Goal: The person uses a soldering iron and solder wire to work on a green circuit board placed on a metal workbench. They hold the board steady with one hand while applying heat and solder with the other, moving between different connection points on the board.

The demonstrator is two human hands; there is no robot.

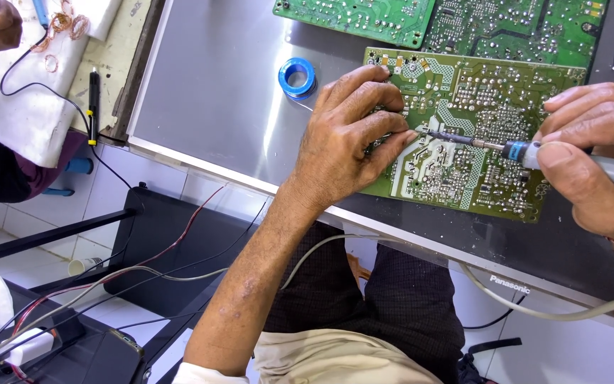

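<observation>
- Two hands are working over one green circuit board [463, 135], which is lying solder side up on the grey metal worktop [214, 85], near its front edge.
- I am resting my left hand [349, 135] on the left part of the board; its fingers [385, 117] are curled and lying close together, with the tips pressing on the board surface. I cannot tell whether they are pinching anything.
- I am closing my right hand [591, 142] around the grey handle of a soldering iron [534, 153], thumb on top, gripping just behind its blue collar.
- I am pointing the iron's tip [431, 133] to the left; it is touching the board just beside my left fingertips.
- I am seeing a blue spool [298, 76] lying on the worktop, left of the board and apart from it.
- Two further green boards [463, 21] are lying beyond the first one, at the far edge of the view.
- A grey cable [534, 309] is hanging below the worktop edge, across my lap.
</observation>
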